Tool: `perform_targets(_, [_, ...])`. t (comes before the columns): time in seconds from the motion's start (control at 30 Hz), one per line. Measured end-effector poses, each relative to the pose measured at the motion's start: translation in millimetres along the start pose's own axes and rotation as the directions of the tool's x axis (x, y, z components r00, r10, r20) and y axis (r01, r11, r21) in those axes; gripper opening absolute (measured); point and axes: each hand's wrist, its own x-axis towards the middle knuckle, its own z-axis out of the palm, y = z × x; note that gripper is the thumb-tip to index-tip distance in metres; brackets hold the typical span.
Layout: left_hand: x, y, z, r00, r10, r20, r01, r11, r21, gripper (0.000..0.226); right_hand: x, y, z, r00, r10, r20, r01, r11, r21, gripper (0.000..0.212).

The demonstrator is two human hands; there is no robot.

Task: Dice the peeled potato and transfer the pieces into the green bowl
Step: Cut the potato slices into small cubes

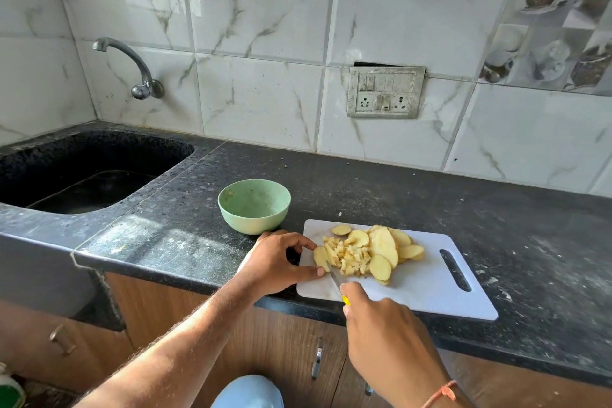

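On the cutting board (pixel 427 288), left hand (pixel 278 262) pinches a potato slice (pixel 320 258); right hand (pixel 387 331) fingers grip the knife (pixel 336 278).

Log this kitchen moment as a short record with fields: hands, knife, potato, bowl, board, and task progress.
left hand: left hand pinches a potato slice at the board's left edge
right hand: right hand grips the knife, blade at that slice
potato: diced pieces mid-board, uncut slices to their right
bowl: green bowl on the counter, behind the board's left corner, no potato inside
board: white cutting board near the counter's front edge
progress: dicing partly done, nothing transferred yet
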Motion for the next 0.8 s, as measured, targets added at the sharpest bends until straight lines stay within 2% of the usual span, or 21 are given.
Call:
perform_targets(0.17, [-1.1,0.0,-0.5,1.0,-0.001,-0.009,0.001,1.0,0.006,0.055,-18.4,8.4,-9.0,0.999,0.028,-0.044,-0.028,1.0,0.004,0.025])
perform_targets(0.33, [-7.3,3.8,-1.2,0.999,0.025,-0.035,-0.023,0.998,0.059,0.059,-2.1,39.1,-9.4,0.965,0.039,-0.259,0.016,0.978,0.206,0.023])
perform_targets(0.4, [-12.3,5.3,-1.0,0.991,0.12,-0.056,-0.117,0.991,0.06,0.062,13.5,59.8,1.7,0.957,0.115,-0.267,0.001,0.917,0.399,0.019])
perform_targets(0.53, [-15.1,10.3,-2.6,0.975,0.223,-0.012,-0.22,0.97,0.107,0.064,28.6,80.4,21.9,0.947,0.211,-0.24,0.032,0.684,0.729,0.027])
perform_targets(0.67, [-8.4,14.3,-2.7,0.953,0.271,0.135,-0.292,0.939,0.182,0.059,31.7,85.8,28.1,0.953,0.192,-0.234,0.078,0.592,0.802,0.026])
perform_targets(0.8, [2.3,10.4,-4.1,0.941,0.313,0.13,-0.335,0.915,0.223,0.053,31.2,87.6,29.2,0.95,0.21,-0.23,0.076,0.559,0.826,0.022])
